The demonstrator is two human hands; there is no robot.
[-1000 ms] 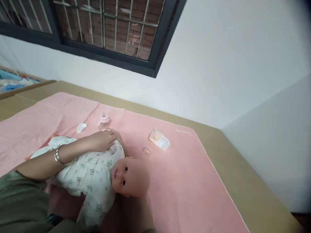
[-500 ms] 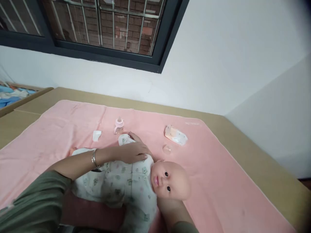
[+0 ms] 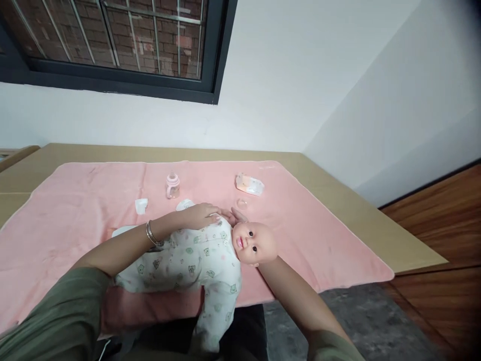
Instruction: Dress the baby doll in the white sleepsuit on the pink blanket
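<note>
Our left hand (image 3: 201, 215) lies flat and open on the doll (image 3: 195, 258); our right hand (image 3: 237, 216) cups under its head, fingers spread.

A baby doll (image 3: 210, 250) in a white printed sleepsuit lies on its back on a pink towel (image 3: 319, 235) spread over the tan counter (image 3: 338, 185), one leg hanging off the near edge. The left hand (image 3: 201, 216), a bangle on its wrist, rests flat on the doll's shoulder. The right hand (image 3: 237, 216) reaches under the doll's head, only its fingertips showing beyond. Behind the doll stand a small pink bottle (image 3: 172, 186), a clear cap (image 3: 242, 203) and a wipes packet (image 3: 249, 184).
</note>
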